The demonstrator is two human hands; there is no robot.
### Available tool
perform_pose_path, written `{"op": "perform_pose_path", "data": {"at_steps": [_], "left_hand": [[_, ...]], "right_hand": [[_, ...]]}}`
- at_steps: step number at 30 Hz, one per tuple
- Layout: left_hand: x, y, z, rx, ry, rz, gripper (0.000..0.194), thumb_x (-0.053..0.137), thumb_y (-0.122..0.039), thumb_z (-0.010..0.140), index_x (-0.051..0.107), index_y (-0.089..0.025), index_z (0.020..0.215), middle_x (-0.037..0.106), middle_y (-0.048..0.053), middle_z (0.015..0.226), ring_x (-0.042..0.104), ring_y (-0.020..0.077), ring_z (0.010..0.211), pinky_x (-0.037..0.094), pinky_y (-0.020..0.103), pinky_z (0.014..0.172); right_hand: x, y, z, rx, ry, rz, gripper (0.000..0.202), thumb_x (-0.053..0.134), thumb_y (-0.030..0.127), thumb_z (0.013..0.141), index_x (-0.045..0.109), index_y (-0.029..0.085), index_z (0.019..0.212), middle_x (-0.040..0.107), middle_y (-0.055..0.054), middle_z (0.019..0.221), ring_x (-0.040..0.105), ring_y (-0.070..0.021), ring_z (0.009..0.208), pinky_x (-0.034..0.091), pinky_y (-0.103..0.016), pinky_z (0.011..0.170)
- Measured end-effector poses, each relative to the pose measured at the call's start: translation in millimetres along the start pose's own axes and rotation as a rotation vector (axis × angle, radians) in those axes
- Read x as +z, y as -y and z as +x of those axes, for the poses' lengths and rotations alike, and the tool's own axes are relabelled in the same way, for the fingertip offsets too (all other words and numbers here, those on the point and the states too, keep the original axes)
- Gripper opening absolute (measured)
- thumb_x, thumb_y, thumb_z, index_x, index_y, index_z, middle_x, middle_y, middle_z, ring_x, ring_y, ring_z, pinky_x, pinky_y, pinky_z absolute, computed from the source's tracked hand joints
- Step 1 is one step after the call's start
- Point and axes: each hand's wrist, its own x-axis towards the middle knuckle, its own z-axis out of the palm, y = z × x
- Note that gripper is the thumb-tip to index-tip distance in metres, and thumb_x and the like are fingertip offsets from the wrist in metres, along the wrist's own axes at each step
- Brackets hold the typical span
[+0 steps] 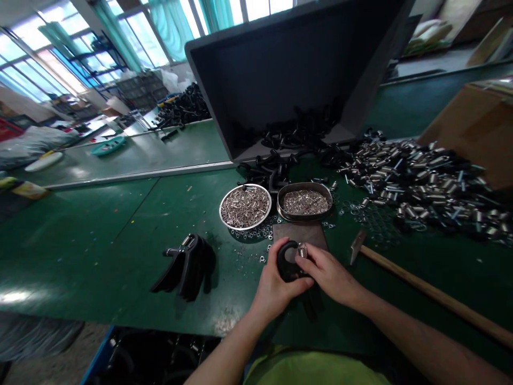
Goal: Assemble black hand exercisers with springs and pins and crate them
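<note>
From my remote seat I've got the curved black handle held over the 6 o'clock edge of the dark metal plate. L hand is wrapped round its 9 o'clock side; R hand has thumb and fingers pinched on the coil spring at 2 o'clock (can't tell if it's seated). I'd judge the handle light, stiff, prob. plastic, a bit slick, not fragile: best held round the outer curve. The spring looks small and smooth, so prob. stiff and slippery; I'd take it by the coil's sides w/ fingertips. Nearby: hammer approx. 3 o'clock, oval tin just past 12.
</note>
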Motion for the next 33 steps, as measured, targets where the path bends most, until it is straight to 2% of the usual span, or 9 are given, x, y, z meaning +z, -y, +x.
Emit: {"op": "perform_pose_path", "data": {"at_steps": [2, 6, 10, 15, 17, 20, 23, 27, 33], "left_hand": [[-1.4, 3, -2, 0.018, 0.029, 0.015, 0.082, 0.080, -0.025, 0.060, 0.037, -0.026, 0.130, 0.057, 0.004, 0.118, 0.057, 0.0213, 0.107, 0.045, 0.035, 0.094], [-7.9, 6, -2, 0.090, 0.090, 0.088, 0.080, 0.080, -0.025, 0.059, 0.038, -0.025, 0.126, 0.057, 0.004, 0.117, 0.056, 0.0214, 0.107, 0.043, 0.035, 0.095], [-6.7, 15, 3, 0.062, 0.150, 0.098, 0.076, 0.079, -0.021, 0.057, 0.041, -0.023, 0.123, 0.059, 0.003, 0.109, 0.059, 0.0210, 0.101, 0.045, 0.034, 0.091], [-6.3, 26, 19, 0.000, 0.175, 0.168, 0.074, 0.078, -0.026, 0.061, 0.041, -0.025, 0.125, 0.062, 0.001, 0.103, 0.061, 0.0190, 0.092, 0.048, 0.032, 0.083], [-16.9, 25, 32, 0.088, 0.118, 0.322, 0.063, 0.075, -0.032, 0.067, 0.047, -0.025, 0.123, 0.062, 0.002, 0.105, 0.059, 0.0196, 0.094, 0.047, 0.033, 0.084], [-46.3, 19, 59, 0.234, -0.126, 0.620, 0.033, 0.065, -0.031, 0.079, 0.058, -0.021, 0.109, 0.061, 0.006, 0.106, 0.056, 0.0203, 0.100, 0.044, 0.033, 0.088], [-79.3, 12, 91, 0.191, -0.309, 0.933, 0.019, 0.055, -0.026, 0.086, 0.064, -0.019, 0.102, 0.062, 0.007, 0.101, 0.055, 0.0216, 0.100, 0.044, 0.032, 0.087], [-102.4, 9, 127, 0.116, -0.329, 1.189, 0.022, 0.056, -0.027, 0.084, 0.065, -0.020, 0.104, 0.062, 0.008, 0.105, 0.052, 0.0240, 0.105, 0.042, 0.033, 0.090], [-101.4, 15, 147, 0.097, -0.291, 1.185, 0.014, 0.055, -0.028, 0.084, 0.068, -0.021, 0.085, 0.065, 0.007, 0.094, 0.057, 0.0230, 0.096, 0.043, 0.032, 0.082]], "right_hand": [[0, 5, -4, -0.028, 0.011, -0.152, 0.022, 0.041, 0.034, 0.090, 0.052, 0.018, 0.079, 0.063, -0.007, 0.080, 0.061, -0.0203, 0.078, 0.045, -0.031, 0.069], [0, 11, -8, -0.107, 0.067, -0.407, 0.021, 0.039, 0.029, 0.091, 0.056, 0.016, 0.089, 0.065, -0.011, 0.089, 0.063, -0.0235, 0.085, 0.046, -0.034, 0.074], [3, 6, -4, -0.102, 0.124, -0.516, 0.025, 0.037, 0.023, 0.091, 0.059, 0.013, 0.095, 0.067, -0.013, 0.093, 0.064, -0.0239, 0.088, 0.045, -0.032, 0.075], [-8, -5, 17, -0.056, 0.209, -0.690, 0.028, 0.043, 0.034, 0.091, 0.065, 0.017, 0.085, 0.070, -0.011, 0.085, 0.067, -0.0242, 0.078, 0.044, -0.030, 0.064], [-16, -4, 34, -0.089, 0.261, -0.780, 0.029, 0.048, 0.039, 0.088, 0.066, 0.019, 0.077, 0.070, -0.008, 0.077, 0.066, -0.0244, 0.072, 0.042, -0.030, 0.060], [-19, 6, 69, -0.197, 0.185, -0.845, 0.021, 0.051, 0.032, 0.088, 0.068, 0.021, 0.081, 0.070, -0.005, 0.080, 0.065, -0.0217, 0.076, 0.043, -0.029, 0.063], [-6, 22, 110, -0.274, 0.060, -0.860, 0.022, 0.045, 0.023, 0.091, 0.067, 0.020, 0.092, 0.068, -0.007, 0.096, 0.059, -0.0219, 0.096, 0.044, -0.030, 0.076], [18, 35, 156, -0.296, -0.016, -0.890, 0.029, 0.038, 0.014, 0.091, 0.067, 0.012, 0.096, 0.063, -0.015, 0.107, 0.050, -0.0263, 0.108, 0.043, -0.035, 0.082], [30, 34, 179, -0.299, -0.035, -0.913, 0.031, 0.036, 0.009, 0.089, 0.065, 0.011, 0.098, 0.063, -0.015, 0.105, 0.052, -0.0250, 0.105, 0.045, -0.034, 0.082]]}}
